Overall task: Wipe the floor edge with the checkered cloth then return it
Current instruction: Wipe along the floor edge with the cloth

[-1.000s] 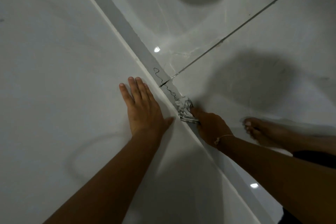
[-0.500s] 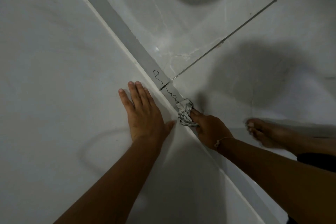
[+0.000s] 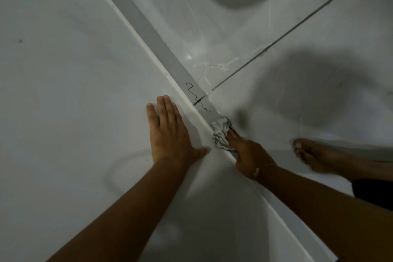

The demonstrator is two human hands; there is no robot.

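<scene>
The checkered cloth (image 3: 221,133) is bunched up and pressed against the grey floor edge strip (image 3: 148,34), which runs diagonally from upper left to lower right. My right hand (image 3: 247,155) is shut on the cloth, its fingers pushing it onto the strip. A black squiggly line (image 3: 196,97) is drawn on the strip just beyond the cloth. My left hand (image 3: 170,134) lies flat, fingers together, on the white surface (image 3: 63,91) to the left of the strip, empty.
Glossy marble floor tiles (image 3: 319,95) with a dark grout line (image 3: 287,34) lie right of the strip. My bare foot (image 3: 314,155) rests on the floor at the right. A dark shadow falls on the tile beyond it.
My right hand has pushed the cloth a little farther up the strip, over the lower end of the black squiggle. My left hand has stayed flat in place.
</scene>
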